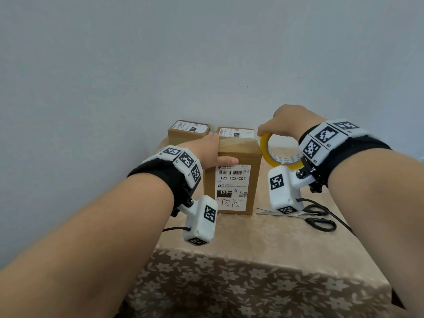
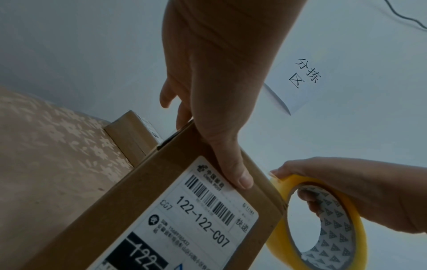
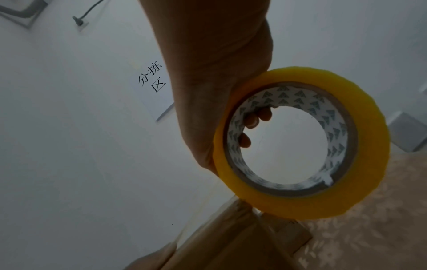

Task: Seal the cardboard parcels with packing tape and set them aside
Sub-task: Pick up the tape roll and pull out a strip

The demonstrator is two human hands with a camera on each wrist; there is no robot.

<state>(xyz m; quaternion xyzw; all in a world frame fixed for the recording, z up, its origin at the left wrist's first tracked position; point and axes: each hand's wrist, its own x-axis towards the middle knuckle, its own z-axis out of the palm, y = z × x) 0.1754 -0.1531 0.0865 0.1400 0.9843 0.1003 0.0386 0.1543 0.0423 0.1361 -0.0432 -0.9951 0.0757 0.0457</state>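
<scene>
- Left hand: clamped over the top left edge of the front parcel, thumb flat on the labelled front face, fingers over the top; it holds the box steady.
- Front parcel: stands upright on the desk, long axis vertical, label facing the person, directly between the two hands. Its top runs left to right, and a glossy strip appears to lie along it.
- Two more parcels stand behind, against the wall.
- Tape roll: just beside the parcel's top right corner, held on edge, open core facing the person.
- Right hand: gripping the roll, fingers through the core, thumb on the outer rim.
- Scissors: flat on the desk to the right, blades pointing at the parcel's base; the right hand is nearer.
- Judgement: the next pull should run rightward and down past the corner; a cut follows.
</scene>
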